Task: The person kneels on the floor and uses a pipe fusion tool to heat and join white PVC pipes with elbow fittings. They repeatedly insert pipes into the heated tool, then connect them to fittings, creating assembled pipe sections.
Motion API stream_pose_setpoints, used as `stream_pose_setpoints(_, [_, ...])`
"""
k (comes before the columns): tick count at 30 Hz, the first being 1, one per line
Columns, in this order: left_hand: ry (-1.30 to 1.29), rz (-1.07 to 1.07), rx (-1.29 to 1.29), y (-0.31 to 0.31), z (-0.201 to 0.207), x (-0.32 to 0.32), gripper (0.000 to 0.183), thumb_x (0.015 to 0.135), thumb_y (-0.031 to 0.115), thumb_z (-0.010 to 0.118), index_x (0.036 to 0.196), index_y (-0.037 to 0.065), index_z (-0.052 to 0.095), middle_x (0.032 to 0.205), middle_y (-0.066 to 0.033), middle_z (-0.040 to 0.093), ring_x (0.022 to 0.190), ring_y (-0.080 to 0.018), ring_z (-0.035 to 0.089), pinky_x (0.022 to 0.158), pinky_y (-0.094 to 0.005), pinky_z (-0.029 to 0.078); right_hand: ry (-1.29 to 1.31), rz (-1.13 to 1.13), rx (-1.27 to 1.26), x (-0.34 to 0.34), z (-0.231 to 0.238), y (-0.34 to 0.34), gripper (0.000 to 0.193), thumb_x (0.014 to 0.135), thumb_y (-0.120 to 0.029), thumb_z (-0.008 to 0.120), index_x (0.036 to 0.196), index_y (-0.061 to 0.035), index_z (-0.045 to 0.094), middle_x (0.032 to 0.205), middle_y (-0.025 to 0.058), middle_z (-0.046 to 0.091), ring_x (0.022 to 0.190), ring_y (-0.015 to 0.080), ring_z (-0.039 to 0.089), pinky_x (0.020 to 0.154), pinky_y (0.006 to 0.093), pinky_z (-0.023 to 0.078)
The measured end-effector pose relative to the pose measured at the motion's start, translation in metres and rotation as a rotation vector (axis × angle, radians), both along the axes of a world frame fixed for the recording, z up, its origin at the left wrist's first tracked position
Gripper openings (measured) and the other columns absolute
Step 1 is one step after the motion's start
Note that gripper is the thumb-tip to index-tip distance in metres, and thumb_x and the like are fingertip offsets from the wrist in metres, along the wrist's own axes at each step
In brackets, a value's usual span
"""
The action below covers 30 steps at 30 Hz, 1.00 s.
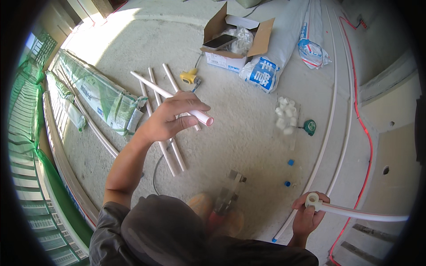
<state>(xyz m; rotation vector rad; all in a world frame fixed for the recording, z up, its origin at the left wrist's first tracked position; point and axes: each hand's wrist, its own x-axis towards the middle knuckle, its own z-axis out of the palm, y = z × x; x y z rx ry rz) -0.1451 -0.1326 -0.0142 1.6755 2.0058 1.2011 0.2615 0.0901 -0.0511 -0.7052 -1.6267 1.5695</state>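
My left hand (165, 119) is closed round a white plastic pipe (202, 116); its open end, pinkish inside, points toward the lower right, and its other end reaches up over several loose pipes (165, 148) on the floor. At the lower right, my right hand (305, 218) grips a white pipe fitting (312, 199) with a round opening. A long white pipe (359, 213) runs from that fitting off to the right. The two held pipes are apart. Below and between my hands, near my body, stands a blurred tool (225, 197) with metal blocks and a red lower part.
Ahead sit an open cardboard box (226, 60) with a phone on it and bagged pipes (273, 53). White fittings (286, 115), a green tape measure (309, 127) and blue caps (287, 183) lie at right. A corded yellow tool (188, 76) lies beyond my left hand. Green netting (37, 133) borders the left.
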Motion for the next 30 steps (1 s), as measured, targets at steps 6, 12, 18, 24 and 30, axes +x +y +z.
stream_pose_setpoints(6, [0.03, 0.02, 0.035, -0.001, 0.002, -0.001, 0.042, 0.099, 0.03, 0.07, 0.122, -0.005, 0.072, 0.114, -0.0177, 0.071, 0.105, -0.0338, 0.064, 0.095, -0.044, 0.048, -0.002, 0.0, -0.02, -0.002, 0.0, 0.0, 0.028, 0.094, -0.009, 0.046, 0.121, -0.0038, 0.046, 0.083, 0.0116, 0.06, 0.071, 0.0181, 0.056, 0.067, 0.0333, 0.049])
stream_pose_setpoints(12, [0.051, 0.085, 0.047, -0.002, 0.004, 0.006, 0.032, 0.088, 0.01, 0.083, 0.117, 0.001, 0.071, 0.111, -0.0128, 0.07, 0.105, -0.0286, 0.065, 0.095, -0.0409, 0.05, -0.013, 0.006, -0.008, -0.002, -0.002, 0.0, 0.029, 0.094, -0.01, 0.046, 0.122, -0.0032, 0.046, 0.083, 0.0119, 0.06, 0.071, 0.0181, 0.056, 0.068, 0.0335, 0.049])
stream_pose_setpoints(18, [-0.114, 0.177, 0.063, 0.003, -0.005, 0.011, 0.028, 0.083, -0.001, 0.085, 0.103, 0.004, 0.065, 0.103, -0.0067, 0.07, 0.095, -0.0196, 0.069, 0.086, -0.0342, 0.055, -0.017, -0.001, 0.001, -0.002, -0.002, 0.0, 0.03, 0.094, -0.009, 0.046, 0.122, -0.0023, 0.046, 0.082, 0.0121, 0.06, 0.071, 0.018, 0.056, 0.069, 0.0333, 0.049])
stream_pose_setpoints(24, [-0.074, 0.116, 0.118, 0.004, -0.011, 0.004, 0.027, 0.082, -0.001, 0.084, 0.104, 0.004, 0.07, 0.105, -0.0077, 0.073, 0.098, -0.022, 0.07, 0.088, -0.0371, 0.054, -0.024, -0.002, -0.003, -0.001, -0.003, 0.0, 0.029, 0.094, -0.011, 0.046, 0.122, -0.0024, 0.046, 0.082, 0.0121, 0.061, 0.071, 0.0181, 0.056, 0.069, 0.0333, 0.049])
stream_pose_setpoints(30, [0.016, 0.053, 0.138, 0.011, -0.015, -0.005, 0.03, 0.084, 0.007, 0.085, 0.113, 0.001, 0.076, 0.109, -0.0103, 0.075, 0.103, -0.0269, 0.068, 0.091, -0.0397, 0.053, -0.028, 0.005, -0.006, 0.001, -0.004, 0.0, 0.028, 0.095, -0.012, 0.048, 0.122, -0.0024, 0.046, 0.083, 0.0121, 0.061, 0.072, 0.0177, 0.056, 0.069, 0.0328, 0.048])
